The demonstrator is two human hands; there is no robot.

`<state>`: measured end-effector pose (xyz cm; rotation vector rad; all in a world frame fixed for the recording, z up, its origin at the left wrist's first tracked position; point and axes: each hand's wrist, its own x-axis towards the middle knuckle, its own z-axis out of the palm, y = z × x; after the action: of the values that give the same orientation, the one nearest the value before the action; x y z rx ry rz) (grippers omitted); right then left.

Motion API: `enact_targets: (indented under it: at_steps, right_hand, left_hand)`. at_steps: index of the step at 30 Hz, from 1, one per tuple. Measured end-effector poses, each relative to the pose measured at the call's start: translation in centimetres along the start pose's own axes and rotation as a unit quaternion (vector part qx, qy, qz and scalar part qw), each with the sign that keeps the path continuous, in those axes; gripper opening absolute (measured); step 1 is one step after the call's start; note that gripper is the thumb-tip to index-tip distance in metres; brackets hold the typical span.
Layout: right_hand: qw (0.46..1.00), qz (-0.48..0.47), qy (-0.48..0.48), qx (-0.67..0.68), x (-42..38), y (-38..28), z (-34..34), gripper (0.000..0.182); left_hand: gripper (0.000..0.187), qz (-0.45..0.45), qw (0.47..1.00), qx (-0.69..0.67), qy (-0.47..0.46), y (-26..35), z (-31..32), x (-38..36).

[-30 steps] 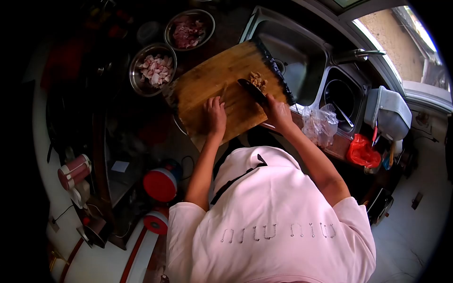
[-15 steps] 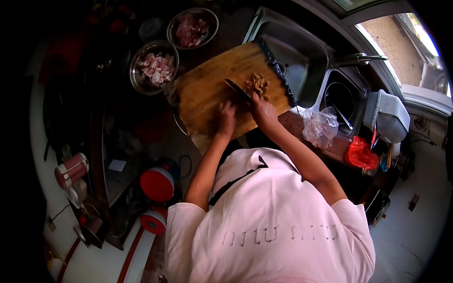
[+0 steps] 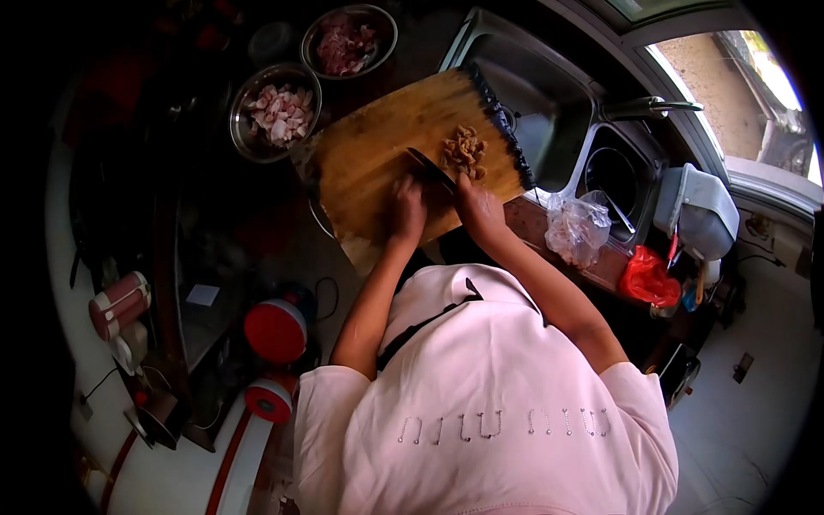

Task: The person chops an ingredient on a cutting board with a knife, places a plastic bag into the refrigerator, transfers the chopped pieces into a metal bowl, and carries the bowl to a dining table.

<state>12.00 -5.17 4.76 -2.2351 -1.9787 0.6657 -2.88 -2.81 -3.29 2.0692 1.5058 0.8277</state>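
Note:
My right hand (image 3: pixel 481 209) is closed round the handle of a kitchen knife (image 3: pixel 430 167). Its dark blade points up and left over a wooden cutting board (image 3: pixel 369 129). To the left of the blade, my left hand (image 3: pixel 409 209) rests on the board with its fingers curled down. Whatever lies under those fingertips is hidden. A small pile of brown cut pieces (image 3: pixel 464 153), perhaps meat or mushroom, sits on the board just beyond the knife, near the board's dark right edge.
Metal bowls with pale pink meat pieces (image 3: pixel 281 113) and redder meat (image 3: pixel 345 45) stand beyond the board. A steel sink (image 3: pixel 536 112) with a faucet (image 3: pixel 644 108) lies to the right. Nearby are a clear plastic bag (image 3: pixel 578 230) and a red bag (image 3: pixel 648 278).
The whole view has shifted slightly, moving things a little left and up. Both hands and the knife stay close to the same spot on the board.

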Motion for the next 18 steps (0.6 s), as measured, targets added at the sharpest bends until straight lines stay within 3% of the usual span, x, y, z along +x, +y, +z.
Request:
enact_targets:
  at_steps: [3,9,14,18]
  right_hand:
    - [1.0,-0.023,0.005,0.014,0.7,0.3,-1.1,0.012]
    - [0.999,-0.031,-0.028,0.029,-2.7,0.7,-4.0,0.013]
    - [0.998,0.021,-0.065,0.006,-2.0,-0.6,-2.4,0.017]
    - [0.999,-0.038,-0.02,0.011,0.3,0.2,0.3,0.019]
  left_hand:
    - [0.013,0.016,0.999,-0.035,0.015,-0.4,0.7,-0.2]
    - [0.016,-0.083,0.992,-0.087,-0.028,1.2,-1.3,0.4]
    - [0.014,-0.02,0.998,-0.053,0.012,0.0,-0.3,-0.2]
    - [0.01,0.003,0.998,-0.065,-0.003,0.1,-0.2,-0.2]
